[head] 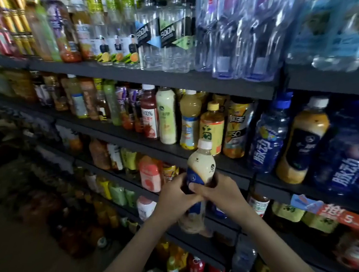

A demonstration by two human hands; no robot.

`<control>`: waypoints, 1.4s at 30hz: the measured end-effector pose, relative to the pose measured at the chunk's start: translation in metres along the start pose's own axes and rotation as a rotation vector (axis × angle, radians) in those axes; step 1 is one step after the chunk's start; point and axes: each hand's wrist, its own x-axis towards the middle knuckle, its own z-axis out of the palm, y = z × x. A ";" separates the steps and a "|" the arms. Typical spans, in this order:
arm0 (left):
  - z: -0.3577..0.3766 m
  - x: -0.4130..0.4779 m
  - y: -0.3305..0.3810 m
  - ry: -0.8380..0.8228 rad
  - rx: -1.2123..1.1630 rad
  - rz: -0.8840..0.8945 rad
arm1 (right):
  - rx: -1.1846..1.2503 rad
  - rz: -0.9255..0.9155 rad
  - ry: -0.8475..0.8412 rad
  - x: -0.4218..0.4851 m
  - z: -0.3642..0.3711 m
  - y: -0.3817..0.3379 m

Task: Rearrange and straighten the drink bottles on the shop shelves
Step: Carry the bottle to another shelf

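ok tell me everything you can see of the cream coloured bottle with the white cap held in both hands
The clear plastic bottle of cream-coloured drink has a white screw cap and a dark blue label round its middle. Capped and seemingly full, it leans slightly, cap up and to the right, held clear in front of the dark shelves. The left hand and right hand grip its middle from either side; nothing else touches it.

Dim, murky light around me; shelves [167,74] bend at the frame's edges, and the left side smears into blur.
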 end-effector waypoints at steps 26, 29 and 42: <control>-0.203 0.113 -0.074 -0.099 0.011 0.128 | 0.111 0.024 0.429 0.062 0.094 -0.066; -0.175 0.126 -0.060 -0.154 0.037 0.178 | 0.080 0.025 0.458 0.057 0.074 -0.059; -0.167 0.158 -0.087 -0.281 0.088 0.164 | 0.006 0.069 0.259 0.077 0.106 -0.039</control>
